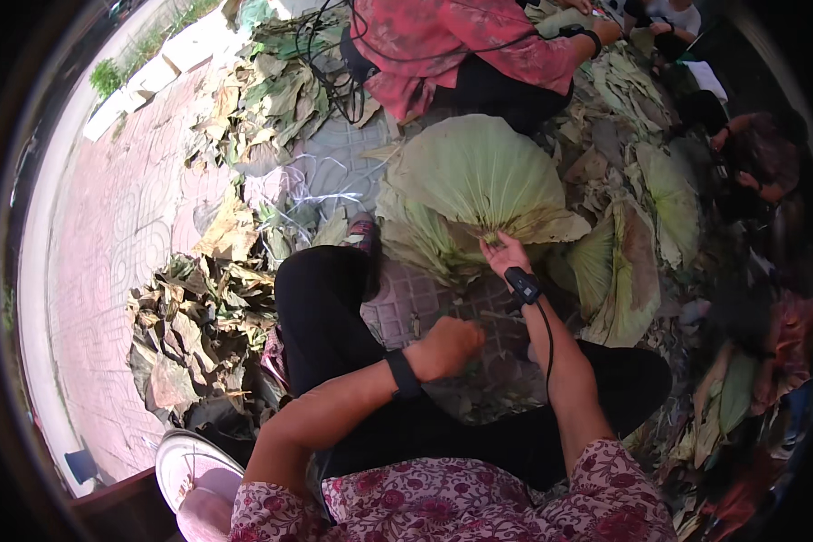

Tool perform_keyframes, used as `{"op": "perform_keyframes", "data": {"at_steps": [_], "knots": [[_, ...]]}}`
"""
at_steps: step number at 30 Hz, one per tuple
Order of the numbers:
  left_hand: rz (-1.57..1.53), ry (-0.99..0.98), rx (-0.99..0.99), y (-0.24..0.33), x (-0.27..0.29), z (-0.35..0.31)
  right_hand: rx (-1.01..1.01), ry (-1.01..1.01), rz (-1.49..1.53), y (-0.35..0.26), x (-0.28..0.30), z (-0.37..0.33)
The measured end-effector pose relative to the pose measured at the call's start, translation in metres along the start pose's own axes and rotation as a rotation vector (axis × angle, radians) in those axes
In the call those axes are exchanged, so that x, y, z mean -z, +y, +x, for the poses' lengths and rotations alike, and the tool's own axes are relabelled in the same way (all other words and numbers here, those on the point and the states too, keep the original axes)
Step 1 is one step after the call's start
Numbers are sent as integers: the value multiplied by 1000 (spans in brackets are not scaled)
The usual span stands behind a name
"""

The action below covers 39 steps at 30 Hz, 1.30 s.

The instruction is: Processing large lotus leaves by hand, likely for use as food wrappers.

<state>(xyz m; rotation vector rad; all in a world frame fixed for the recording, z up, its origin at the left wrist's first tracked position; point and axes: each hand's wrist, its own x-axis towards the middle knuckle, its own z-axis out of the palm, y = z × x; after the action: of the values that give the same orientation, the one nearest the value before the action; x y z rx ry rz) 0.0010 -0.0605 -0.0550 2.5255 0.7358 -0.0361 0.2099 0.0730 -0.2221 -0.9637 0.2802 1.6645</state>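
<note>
In front of me a large pale-green lotus leaf point(479, 172) stands fanned out, its veins meeting at the bottom and its lower edge browned. My right hand point(508, 256) grips it at that base, palm partly up, fingers at the vein centre. More folded lotus leaves point(425, 230) lie just behind and left of it. My left hand point(450, 347) is closed like a fist over the paving between my legs, nearer to me than the leaf. Whether anything is inside its fingers is hidden.
Dry brown leaves point(199, 330) are heaped left of my knee. Other lotus leaves point(614, 271) lie to the right. Ahead, a person in a red patterned shirt point(470, 45) sits with their back to me, black cables point(330, 63) beside them. White string point(321, 181) lies on the paving.
</note>
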Motion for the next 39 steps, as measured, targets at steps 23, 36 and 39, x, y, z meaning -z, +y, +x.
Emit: {"op": "perform_keyframes", "data": {"at_steps": [23,36,39], "knots": [[53,-48,102,3,17,-9,-320,-69,-862,78,36,10],[151,2,36,6,2,23,699,-121,-1227,-195,85,-53],[101,-82,188,-16,1,-5,1081,380,-1656,-174,32,-78]]}}
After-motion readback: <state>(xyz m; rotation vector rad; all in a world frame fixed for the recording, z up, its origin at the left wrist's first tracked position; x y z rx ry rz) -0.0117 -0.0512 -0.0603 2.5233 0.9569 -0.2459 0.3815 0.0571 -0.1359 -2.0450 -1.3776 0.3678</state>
